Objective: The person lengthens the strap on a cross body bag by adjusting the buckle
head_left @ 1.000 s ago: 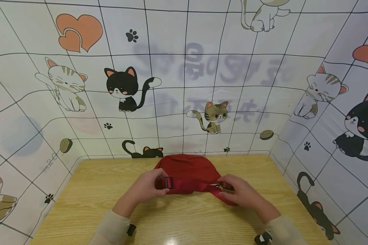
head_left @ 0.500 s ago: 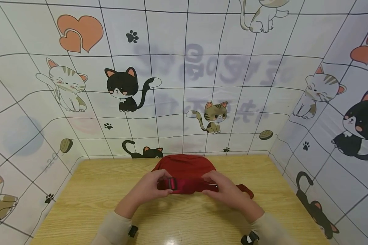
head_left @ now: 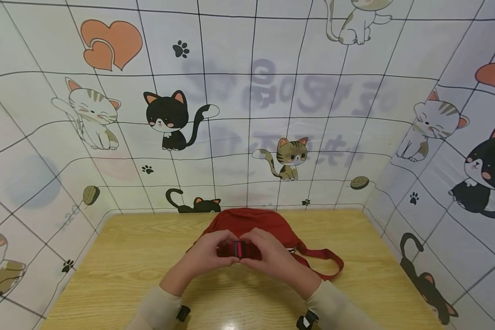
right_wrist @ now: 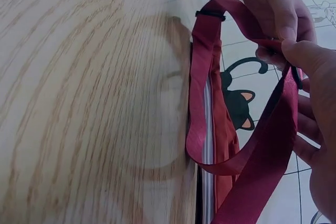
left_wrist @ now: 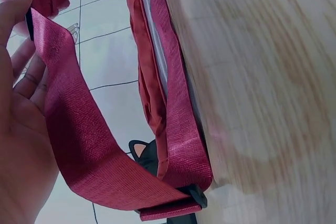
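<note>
A red fabric waist bag (head_left: 251, 221) lies at the back of the table, its crimson webbing strap (left_wrist: 86, 114) lifted in front of it. My left hand (head_left: 208, 252) grips the strap beside a black slider buckle (head_left: 238, 249). From the other side my right hand (head_left: 269, 255) pinches the strap at the same buckle, thumbs and fingertips of both hands almost meeting. Another black strap fitting (right_wrist: 210, 15) shows in the right wrist view, near the bag. Between hands and bag the webbing hangs in a wide loop. A pale zipper (right_wrist: 208, 129) runs along the bag's edge.
The light wood-grain table (head_left: 148, 229) meets a white cloth backdrop (head_left: 231, 183) with grid lines and cartoon cats at its back and sides. To the right of the bag, a loop of strap (head_left: 334, 262) lies on the table.
My right hand has slid left along the strap from the bag's right side to the buckle. The strap it held at the right now lies loose in a loop. My left hand barely moved.
</note>
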`<move>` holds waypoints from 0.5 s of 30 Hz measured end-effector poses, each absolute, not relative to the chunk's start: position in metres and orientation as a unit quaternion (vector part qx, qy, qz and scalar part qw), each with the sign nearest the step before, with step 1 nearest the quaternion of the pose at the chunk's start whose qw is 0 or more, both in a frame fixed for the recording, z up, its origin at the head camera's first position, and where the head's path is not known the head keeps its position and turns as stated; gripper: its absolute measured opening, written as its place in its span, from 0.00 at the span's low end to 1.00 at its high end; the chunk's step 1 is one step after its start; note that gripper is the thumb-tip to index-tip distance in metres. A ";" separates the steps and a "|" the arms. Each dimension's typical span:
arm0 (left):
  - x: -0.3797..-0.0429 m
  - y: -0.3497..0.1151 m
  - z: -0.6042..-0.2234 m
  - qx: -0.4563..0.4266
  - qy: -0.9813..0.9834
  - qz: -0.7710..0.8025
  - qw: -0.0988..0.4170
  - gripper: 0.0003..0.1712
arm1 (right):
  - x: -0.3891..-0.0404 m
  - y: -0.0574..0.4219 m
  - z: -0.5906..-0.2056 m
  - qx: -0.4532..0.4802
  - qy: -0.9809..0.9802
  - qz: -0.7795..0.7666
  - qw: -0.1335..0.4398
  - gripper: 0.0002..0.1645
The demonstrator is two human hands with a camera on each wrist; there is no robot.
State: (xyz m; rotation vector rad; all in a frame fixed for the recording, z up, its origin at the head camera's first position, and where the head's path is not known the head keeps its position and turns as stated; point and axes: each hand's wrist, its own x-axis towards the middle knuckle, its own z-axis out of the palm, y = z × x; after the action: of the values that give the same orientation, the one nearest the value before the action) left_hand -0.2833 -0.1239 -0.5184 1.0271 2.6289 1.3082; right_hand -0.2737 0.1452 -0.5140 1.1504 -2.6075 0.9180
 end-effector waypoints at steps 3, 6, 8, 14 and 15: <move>-0.283 -0.123 -0.518 0.329 0.846 0.419 0.014 0.23 | -0.274 0.144 -0.515 0.388 -0.869 0.292 0.098 0.30; -0.283 -0.122 -0.518 0.325 0.851 0.413 0.017 0.23 | -0.274 0.144 -0.515 0.390 -0.871 0.278 0.111 0.29; -0.283 -0.121 -0.518 0.326 0.852 0.408 0.020 0.23 | -0.273 0.145 -0.514 0.387 -0.874 0.272 0.109 0.29; -0.284 -0.122 -0.518 0.324 0.854 0.405 0.038 0.16 | -0.268 0.150 -0.509 0.360 -0.879 0.308 0.059 0.30; -0.284 -0.124 -0.518 0.323 0.855 0.404 0.039 0.13 | -0.267 0.150 -0.508 0.355 -0.880 0.311 0.053 0.30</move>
State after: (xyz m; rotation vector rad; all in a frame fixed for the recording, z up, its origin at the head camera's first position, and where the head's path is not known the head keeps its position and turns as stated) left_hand -0.2837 -0.1235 -0.5184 0.9899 2.6222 1.2375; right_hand -0.2666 0.1503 -0.5082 1.0795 -2.6741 0.9461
